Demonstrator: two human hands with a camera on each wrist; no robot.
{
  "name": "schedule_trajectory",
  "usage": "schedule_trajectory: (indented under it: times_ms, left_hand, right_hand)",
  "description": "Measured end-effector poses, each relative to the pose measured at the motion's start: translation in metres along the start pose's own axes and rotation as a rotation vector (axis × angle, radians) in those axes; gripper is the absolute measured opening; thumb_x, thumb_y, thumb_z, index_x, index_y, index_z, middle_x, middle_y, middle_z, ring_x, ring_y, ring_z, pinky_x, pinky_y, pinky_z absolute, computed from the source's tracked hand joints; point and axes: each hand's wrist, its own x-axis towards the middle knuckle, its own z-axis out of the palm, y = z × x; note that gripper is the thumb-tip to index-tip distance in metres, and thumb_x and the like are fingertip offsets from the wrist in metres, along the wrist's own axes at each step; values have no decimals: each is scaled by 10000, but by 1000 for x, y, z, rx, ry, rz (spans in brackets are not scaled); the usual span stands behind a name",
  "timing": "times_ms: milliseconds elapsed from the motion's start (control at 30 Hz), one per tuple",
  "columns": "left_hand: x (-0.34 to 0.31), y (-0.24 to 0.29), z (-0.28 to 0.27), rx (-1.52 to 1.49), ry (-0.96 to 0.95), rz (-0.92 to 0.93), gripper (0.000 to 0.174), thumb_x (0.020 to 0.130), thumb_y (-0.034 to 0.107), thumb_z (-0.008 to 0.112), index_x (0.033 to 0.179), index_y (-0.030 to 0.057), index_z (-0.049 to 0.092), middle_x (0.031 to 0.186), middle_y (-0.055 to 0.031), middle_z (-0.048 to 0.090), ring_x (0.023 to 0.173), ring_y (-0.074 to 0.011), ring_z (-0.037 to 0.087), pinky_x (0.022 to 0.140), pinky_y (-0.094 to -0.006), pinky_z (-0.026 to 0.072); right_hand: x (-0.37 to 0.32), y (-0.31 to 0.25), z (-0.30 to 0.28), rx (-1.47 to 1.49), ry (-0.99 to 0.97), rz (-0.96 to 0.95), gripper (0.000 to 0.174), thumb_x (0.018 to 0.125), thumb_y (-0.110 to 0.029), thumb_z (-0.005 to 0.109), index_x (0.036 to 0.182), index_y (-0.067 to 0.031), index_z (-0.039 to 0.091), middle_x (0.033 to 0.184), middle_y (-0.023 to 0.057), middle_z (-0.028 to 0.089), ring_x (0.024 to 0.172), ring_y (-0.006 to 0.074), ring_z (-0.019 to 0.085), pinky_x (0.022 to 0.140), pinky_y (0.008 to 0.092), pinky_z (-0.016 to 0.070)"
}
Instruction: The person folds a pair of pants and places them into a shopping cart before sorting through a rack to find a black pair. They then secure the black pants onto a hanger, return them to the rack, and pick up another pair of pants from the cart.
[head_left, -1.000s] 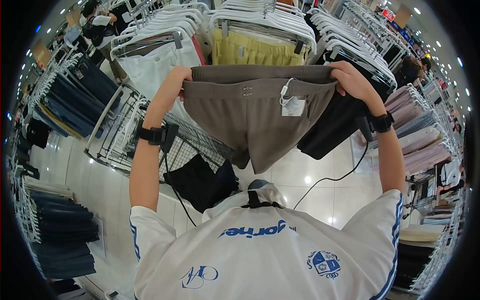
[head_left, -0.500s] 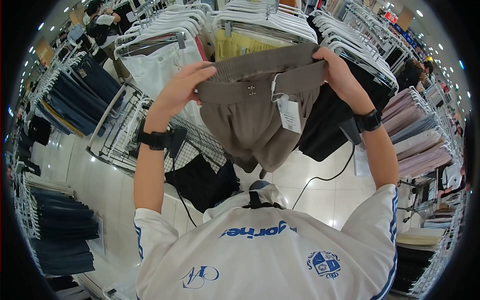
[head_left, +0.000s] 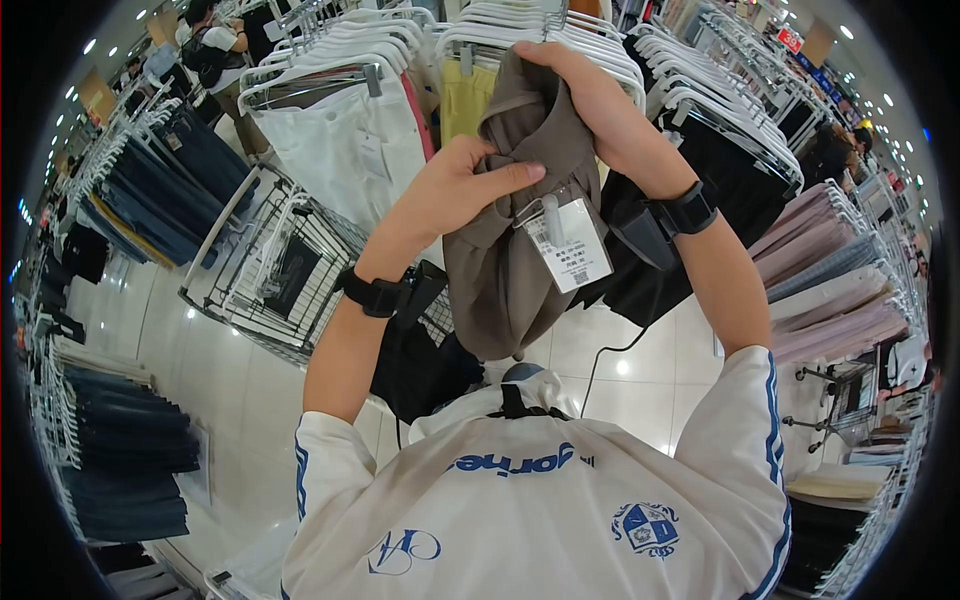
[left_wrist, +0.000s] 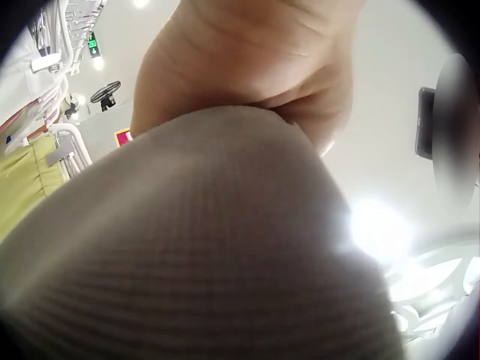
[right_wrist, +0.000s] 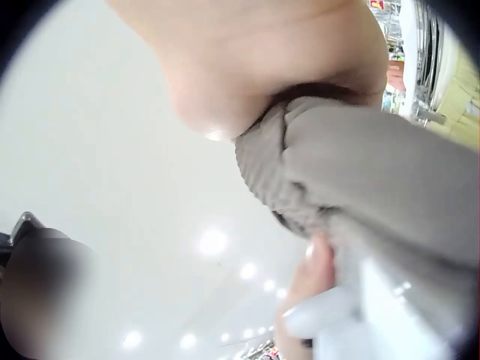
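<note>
Both hands hold grey-brown pants (head_left: 500,290) in front of the chest, bunched together at the elastic waistband. My left hand (head_left: 445,195) grips the near side of the waistband, thumb laid across the cloth. Higher up and farther away, my right hand (head_left: 610,115) grips the other end of it. A white paper tag (head_left: 578,262) hangs from the waist on a cord, facing up. The left wrist view shows the ribbed waistband (left_wrist: 210,247) running down from the left hand (left_wrist: 247,60). In the right wrist view the cloth (right_wrist: 375,165) is folded under the right hand (right_wrist: 285,52).
Ahead is a rack with white pants (head_left: 330,150), yellow pants (head_left: 465,100) and black pants (head_left: 715,190) on white hangers (head_left: 545,40). At the left stands a wire cart (head_left: 315,270), with dark clothing (head_left: 430,370) beside it. More racks line both sides.
The hands have drawn together from a wide hold, folding the stretched waistband. The left hand moved right, the right hand moved left and up. The tag swung to face up, nearer the camera.
</note>
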Motion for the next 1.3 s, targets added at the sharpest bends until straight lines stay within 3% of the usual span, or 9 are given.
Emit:
schedule_trajectory:
  times_ms: [200,267,367,533,667,833,1067,1133,1300]
  left_hand:
    - [-19,20,-7,-335,65,127,323,890,218,772,1084,-26,691,954,-28,717,814,-64,634,727,-222,494]
    - [-24,34,-11,-419,117,147,302,885,212,775,1060,-19,691,957,-35,719,819,-76,649,737,-232,507]
    - [-31,54,-20,-567,218,161,241,891,204,766,1014,16,679,953,-47,714,837,-103,673,744,-250,526]
    - [-24,32,-60,-551,362,236,262,929,253,717,1027,9,707,954,-61,732,815,-120,696,734,-260,541]
    - [-22,-17,-102,-608,459,101,268,955,246,669,1064,6,713,997,-81,743,848,-140,715,758,-278,570]
    - [-36,-104,-114,-926,386,-283,343,945,250,677,1184,4,671,1060,-98,727,906,-182,706,835,-318,565]
    - [-79,-184,-45,-904,447,-437,398,988,287,628,1261,-3,620,1160,-75,691,1011,-165,670,889,-312,553]
    - [-164,-200,10,-926,491,-424,399,991,288,622,1265,-2,617,1167,-76,689,1017,-167,669,891,-313,553]
    - [-136,-204,61,-965,581,-399,402,998,290,609,1276,0,608,1184,-80,682,1030,-172,666,897,-317,553]
  right_hand:
    - [-4,47,-3,415,3,202,473,1041,-374,481,1325,-9,578,1300,96,627,1159,196,618,1015,355,471]
    - [-29,65,9,316,31,394,458,1044,-320,494,1379,-10,531,1358,112,600,1228,215,590,1074,380,445]
    - [-11,73,44,295,-11,356,458,1044,-318,492,1380,-9,530,1358,112,600,1228,215,589,1073,381,445]
    - [-72,89,105,234,-103,244,456,1045,-313,488,1383,-9,528,1358,112,599,1230,216,588,1072,383,447]
    - [-106,108,108,208,-178,167,455,1045,-308,485,1385,-9,526,1359,112,598,1231,216,587,1071,384,449]
    - [-123,129,104,184,-249,91,453,1046,-303,481,1387,-8,524,1359,112,597,1233,217,586,1069,386,450]
    - [-136,158,62,125,-334,-14,451,1047,-295,476,1391,-8,521,1359,112,596,1235,218,584,1068,389,453]
    - [-107,162,75,111,-365,-38,450,1047,-293,474,1392,-8,520,1360,112,596,1235,218,583,1067,390,453]
    - [-68,182,14,83,-419,-102,449,1048,-288,471,1395,-7,518,1360,111,595,1237,219,582,1066,392,455]
